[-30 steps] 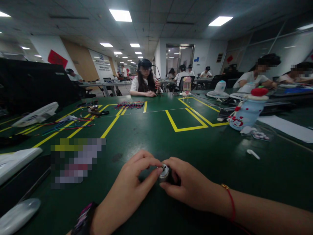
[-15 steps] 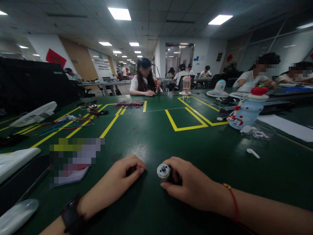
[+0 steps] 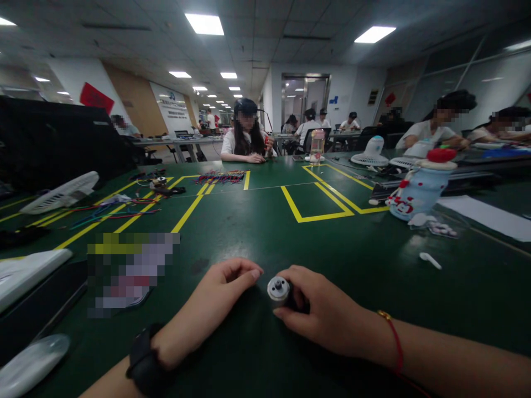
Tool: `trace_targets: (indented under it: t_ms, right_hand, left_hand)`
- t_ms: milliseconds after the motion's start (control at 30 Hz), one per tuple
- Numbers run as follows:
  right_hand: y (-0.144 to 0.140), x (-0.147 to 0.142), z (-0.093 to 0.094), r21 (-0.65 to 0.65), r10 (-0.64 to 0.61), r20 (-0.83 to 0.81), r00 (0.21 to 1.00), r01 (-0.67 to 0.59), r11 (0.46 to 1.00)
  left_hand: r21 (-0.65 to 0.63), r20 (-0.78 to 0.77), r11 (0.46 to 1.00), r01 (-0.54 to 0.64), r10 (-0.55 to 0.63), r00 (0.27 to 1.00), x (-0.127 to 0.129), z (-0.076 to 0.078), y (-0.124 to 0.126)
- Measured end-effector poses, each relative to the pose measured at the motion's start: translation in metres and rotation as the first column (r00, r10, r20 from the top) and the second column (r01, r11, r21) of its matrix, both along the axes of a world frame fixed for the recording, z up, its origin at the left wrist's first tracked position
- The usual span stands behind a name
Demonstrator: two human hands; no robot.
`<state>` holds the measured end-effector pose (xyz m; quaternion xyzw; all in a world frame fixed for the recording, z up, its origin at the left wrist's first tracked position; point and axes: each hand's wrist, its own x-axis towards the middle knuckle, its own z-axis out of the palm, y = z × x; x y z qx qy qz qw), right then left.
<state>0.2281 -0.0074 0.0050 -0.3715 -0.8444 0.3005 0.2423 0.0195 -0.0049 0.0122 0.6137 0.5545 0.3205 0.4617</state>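
Note:
My right hand (image 3: 321,312) grips a small silver cylindrical part (image 3: 277,288) with a round white end cap, held low over the green table (image 3: 257,221). My left hand (image 3: 218,301) lies just left of it, fingers curled and pinched together, fingertips a short way from the cap. Whether something small sits between those fingertips I cannot tell. A black watch is on my left wrist and a red string bracelet on my right.
A blue and white bottle with a red cap (image 3: 418,185) stands at the right, a white sheet (image 3: 485,218) and a small white piece (image 3: 429,260) near it. White fans (image 3: 62,193) and coloured wires (image 3: 112,210) lie at the left. People sit at the far side.
My left hand drew back from the part's cap to the left, then came forward again towards it. My right hand has kept its hold in place.

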Motion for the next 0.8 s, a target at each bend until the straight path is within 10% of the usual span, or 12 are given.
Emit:
trace_targets:
  t_ms: [133, 433, 800]
  right_hand:
    - [0.001, 0.000, -0.001, -0.004, 0.004, -0.001, 1.000, -0.004, 1.000]
    - [0.002, -0.001, -0.005, -0.020, 0.004, -0.006, 1.000, -0.005, 1.000]
    - [0.001, 0.002, -0.002, -0.031, -0.004, 0.002, 1.000, 0.005, 1.000]
  left_hand:
    - [-0.042, 0.090, 0.999, 0.000, 0.004, 0.996, 0.006, 0.003, 0.001]
    - [0.400, -0.113, 0.907, 0.132, -0.094, 0.989, 0.019, 0.009, -0.016]
    - [0.325, -0.203, 0.937, 0.130, -0.065, 0.977, -0.013, 0.001, -0.007]
